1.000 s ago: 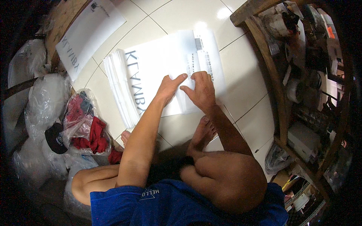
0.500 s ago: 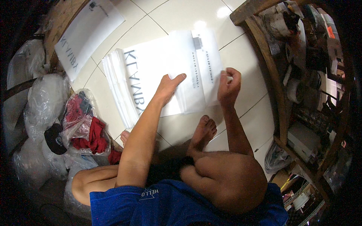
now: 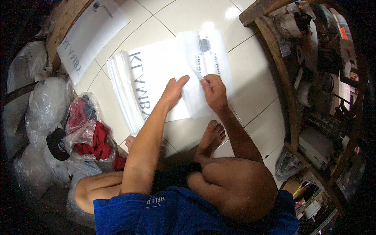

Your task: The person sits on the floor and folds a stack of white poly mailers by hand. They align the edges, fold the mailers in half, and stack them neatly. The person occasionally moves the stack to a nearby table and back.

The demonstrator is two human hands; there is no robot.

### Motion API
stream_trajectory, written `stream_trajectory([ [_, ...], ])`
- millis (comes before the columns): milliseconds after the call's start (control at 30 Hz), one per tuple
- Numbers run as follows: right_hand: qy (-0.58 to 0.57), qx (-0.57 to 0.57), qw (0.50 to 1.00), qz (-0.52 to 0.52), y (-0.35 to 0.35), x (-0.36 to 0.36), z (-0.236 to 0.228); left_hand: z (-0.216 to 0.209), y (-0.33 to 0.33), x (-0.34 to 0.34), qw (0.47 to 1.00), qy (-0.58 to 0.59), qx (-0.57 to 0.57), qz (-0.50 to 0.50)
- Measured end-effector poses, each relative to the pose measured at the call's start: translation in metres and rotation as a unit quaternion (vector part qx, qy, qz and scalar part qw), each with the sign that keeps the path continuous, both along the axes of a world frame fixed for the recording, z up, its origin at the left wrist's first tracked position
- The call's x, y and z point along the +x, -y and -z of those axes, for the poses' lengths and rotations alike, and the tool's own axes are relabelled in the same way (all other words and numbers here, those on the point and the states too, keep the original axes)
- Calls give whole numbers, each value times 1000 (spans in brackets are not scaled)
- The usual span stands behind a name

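White printed plastic bags (image 3: 156, 70) lie in a flat stack on the floor in front of me, their left ends fanned into several overlapping edges. My left hand (image 3: 172, 92) rests at the middle of the top bag, thumb on the surface and the other fingers mostly hidden at the plastic layer. Just to its right, my right hand (image 3: 214, 91) pinches the top bag between thumb and curled fingers. The plastic is pulled into creases between the two hands. Dark print and a barcode-like block show near the right end.
Another white printed sheet (image 3: 92, 37) lies at upper left. Clear plastic bags (image 3: 49, 102), one holding red cloth (image 3: 94, 143), crowd the left side, with a black cap-like item (image 3: 57, 145) among them. A wooden shelf frame (image 3: 280, 74) full of clutter borders the right.
My right hand has moved left from the bag's right edge towards my left hand and now pinches the plastic, which has creased. The left hand has hardly moved.
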State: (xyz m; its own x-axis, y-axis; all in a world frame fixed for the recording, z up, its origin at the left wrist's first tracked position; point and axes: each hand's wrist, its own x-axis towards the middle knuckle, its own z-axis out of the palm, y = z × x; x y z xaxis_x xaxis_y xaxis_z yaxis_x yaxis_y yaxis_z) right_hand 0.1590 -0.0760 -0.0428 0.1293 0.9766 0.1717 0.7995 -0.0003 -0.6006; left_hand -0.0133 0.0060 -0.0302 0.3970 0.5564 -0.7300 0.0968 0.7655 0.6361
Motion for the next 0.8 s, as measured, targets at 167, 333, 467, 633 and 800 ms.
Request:
stream_trajectory([
  [167, -267, 1, 930, 251, 14, 31, -11, 14, 2, -3, 1000, -20, 1, -8],
  [333, -146, 38, 954, 259, 10, 32, -43, 14, 1, -4, 1000, -15, 3, -9],
  [467, -87, -22, 995, 41, -5, -11, -58, -18, 1, 4, 1000, -5, 26, -6],
  [633, -73, -42, 996, 40, -8, -24, -53, -16, 0, 1, 1000, -5, 27, 16],
  [800, -75, -33, 997, 14, -5, -9, -19, -22, -2, 4, 987, 113, -66, -96],
])
